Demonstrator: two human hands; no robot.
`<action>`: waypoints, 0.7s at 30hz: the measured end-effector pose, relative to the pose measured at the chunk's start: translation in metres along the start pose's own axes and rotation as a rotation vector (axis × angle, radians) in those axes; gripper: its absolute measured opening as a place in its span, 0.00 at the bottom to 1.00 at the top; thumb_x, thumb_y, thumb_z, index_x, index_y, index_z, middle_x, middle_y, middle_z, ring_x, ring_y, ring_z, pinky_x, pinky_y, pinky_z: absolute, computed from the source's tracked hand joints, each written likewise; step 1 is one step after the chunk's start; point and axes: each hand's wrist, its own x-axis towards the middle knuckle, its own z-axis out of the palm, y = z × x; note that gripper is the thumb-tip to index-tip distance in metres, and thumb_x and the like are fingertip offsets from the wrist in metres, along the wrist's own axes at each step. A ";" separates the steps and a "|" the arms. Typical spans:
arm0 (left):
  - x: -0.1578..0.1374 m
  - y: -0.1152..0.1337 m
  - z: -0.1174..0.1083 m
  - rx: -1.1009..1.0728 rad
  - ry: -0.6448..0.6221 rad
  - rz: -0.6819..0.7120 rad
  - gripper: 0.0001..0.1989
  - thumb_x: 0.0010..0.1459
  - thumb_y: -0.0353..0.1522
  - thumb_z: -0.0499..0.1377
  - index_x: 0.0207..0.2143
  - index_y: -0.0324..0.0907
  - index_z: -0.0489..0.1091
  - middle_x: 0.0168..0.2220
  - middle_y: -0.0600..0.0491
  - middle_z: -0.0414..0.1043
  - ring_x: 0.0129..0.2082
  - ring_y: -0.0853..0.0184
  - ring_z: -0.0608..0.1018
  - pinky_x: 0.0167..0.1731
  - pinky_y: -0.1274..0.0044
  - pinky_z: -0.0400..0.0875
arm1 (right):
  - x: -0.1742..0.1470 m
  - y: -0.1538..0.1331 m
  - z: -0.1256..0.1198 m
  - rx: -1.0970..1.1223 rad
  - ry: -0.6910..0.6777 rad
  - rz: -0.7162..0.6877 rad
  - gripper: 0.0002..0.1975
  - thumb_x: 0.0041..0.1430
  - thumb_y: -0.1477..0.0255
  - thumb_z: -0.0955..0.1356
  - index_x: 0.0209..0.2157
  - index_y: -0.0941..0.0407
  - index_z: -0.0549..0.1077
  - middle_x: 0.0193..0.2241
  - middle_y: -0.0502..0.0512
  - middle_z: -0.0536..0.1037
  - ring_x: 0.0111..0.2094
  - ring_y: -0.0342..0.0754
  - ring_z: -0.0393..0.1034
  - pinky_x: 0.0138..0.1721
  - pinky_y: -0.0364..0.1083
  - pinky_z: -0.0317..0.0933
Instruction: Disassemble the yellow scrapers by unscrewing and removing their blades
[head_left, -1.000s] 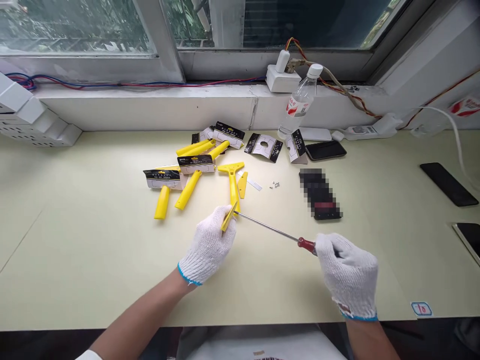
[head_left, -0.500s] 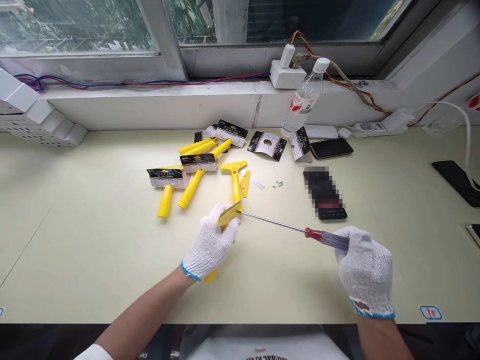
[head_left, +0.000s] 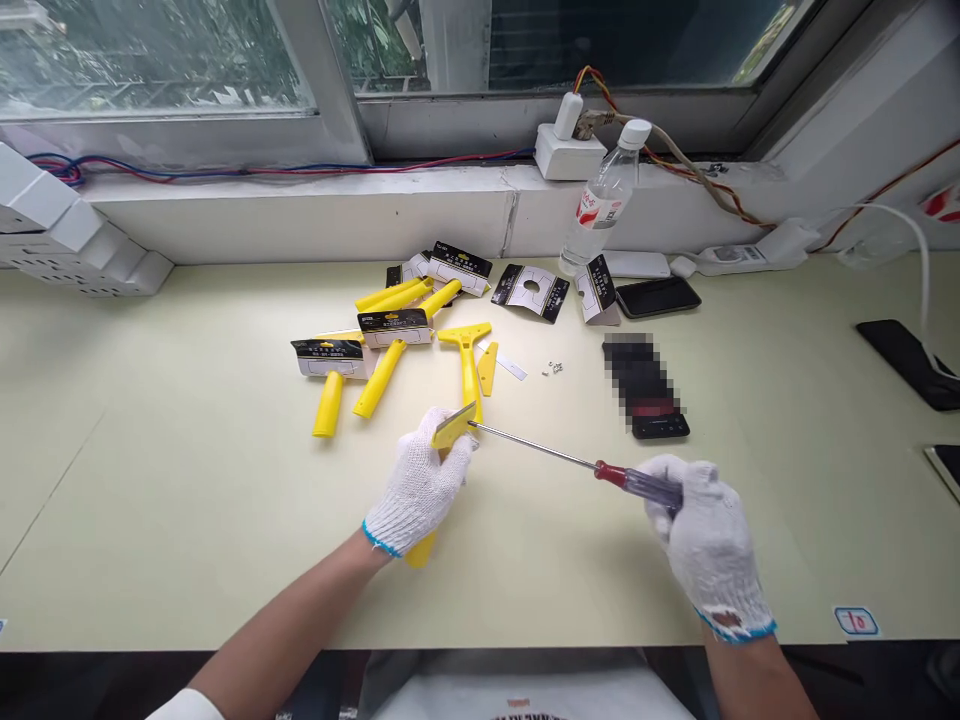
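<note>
My left hand (head_left: 426, 470), in a white knitted glove, is closed around a yellow scraper (head_left: 453, 428) with its blade end up; the handle's end shows below my wrist. A long screwdriver (head_left: 637, 483) with a clear purple and red handle is gripped in my gloved right hand (head_left: 705, 530). Its tip meets the side of the scraper's head. Just beyond lie a second yellow scraper (head_left: 466, 360), a loose yellow plate (head_left: 488, 369) and a flat blade (head_left: 513, 367). Several small screws (head_left: 553, 368) sit to their right.
Several yellow scrapers with card sleeves (head_left: 381, 380) lie back left. Loose cards (head_left: 531, 290), a water bottle (head_left: 598, 210) and phones (head_left: 658, 297) line the back. Another phone (head_left: 646, 390) lies right of centre. White boxes (head_left: 82, 235) are stacked at far left.
My right hand has shifted slightly left and turned on the screwdriver's handle. The left hand keeps its hold on the scraper, and the screwdriver's tip stays against its head.
</note>
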 end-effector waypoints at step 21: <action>-0.001 -0.006 -0.003 0.092 -0.056 0.060 0.14 0.70 0.34 0.59 0.56 0.43 0.74 0.33 0.56 0.79 0.22 0.68 0.76 0.26 0.74 0.70 | 0.002 0.024 -0.005 -0.242 0.108 -0.198 0.19 0.76 0.56 0.69 0.33 0.52 0.78 0.30 0.55 0.77 0.30 0.51 0.71 0.35 0.50 0.68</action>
